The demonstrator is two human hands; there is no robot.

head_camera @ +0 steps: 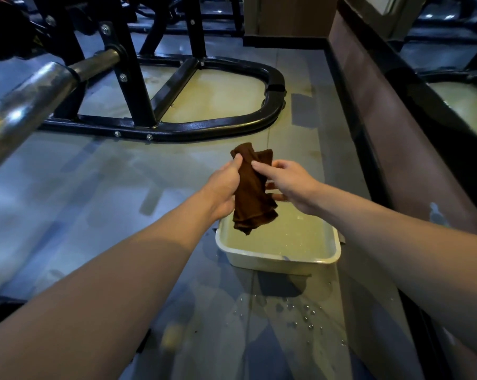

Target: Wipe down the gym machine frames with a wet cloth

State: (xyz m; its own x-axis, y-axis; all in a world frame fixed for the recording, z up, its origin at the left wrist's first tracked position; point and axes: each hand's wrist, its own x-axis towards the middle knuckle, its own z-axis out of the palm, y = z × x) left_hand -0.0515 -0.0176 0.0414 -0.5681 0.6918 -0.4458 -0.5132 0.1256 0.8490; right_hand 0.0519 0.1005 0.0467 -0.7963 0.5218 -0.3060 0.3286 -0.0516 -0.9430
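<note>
Hands outstretched over a gym floor, seen from my head camera: I hold a dark brown cloth in the air between them, above the far left part of a white rectangular tub that sits on the floor. My left hand has its grip clamped on the cloth's left edge, thumb pressed on the front near the top and fingers curled out of sight behind. My right hand pinches the cloth's right side, thumb on the front, fingers wrapped behind it. The cloth is bunched and folded lengthwise; its upper end stands above both thumbs, its lower end hangs in creased layers over the tub's pale, cloudy water. Beads of water lie scattered on the grey floor just in front of the tub. Beyond my hands, well apart from the cloth, the black tubular base frame of a gym machine rests on the floor in a rounded loop, with bolted uprights rising from it. A shiny steel bar crosses the left side of the view at a slant, nearer to the camera. Along the right runs a low brown wall with a dark top edge, and behind it part of another black frame shows
</note>
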